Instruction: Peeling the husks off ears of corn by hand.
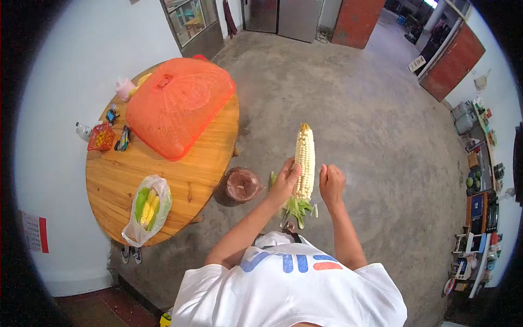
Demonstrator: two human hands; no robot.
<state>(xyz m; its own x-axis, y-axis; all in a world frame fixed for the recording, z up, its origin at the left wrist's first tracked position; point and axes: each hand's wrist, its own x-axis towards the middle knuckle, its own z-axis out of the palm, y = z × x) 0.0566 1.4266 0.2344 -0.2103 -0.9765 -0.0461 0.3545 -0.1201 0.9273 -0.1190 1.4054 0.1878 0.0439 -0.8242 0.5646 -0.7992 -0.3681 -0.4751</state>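
My left hand (286,182) grips a husked ear of pale corn (305,163) by its side, the ear standing upright with brown silk at its tip. Green husk leaves (299,207) spread below its base. Just right of the ear, my right hand (332,183) is raised with its fingers curled in; whether something small is between them cannot be told. On the round wooden table (179,184) at the left, a clear plastic bag (163,204) holds yellow corn ears (150,208) with green husk.
A lined waste bin (243,184) stands on the concrete floor between the table and my left arm. An orange mesh food cover (179,102) sits on the table, near a red basket (101,137) of small yellow fruit. Shelves with kitchen goods line the right wall.
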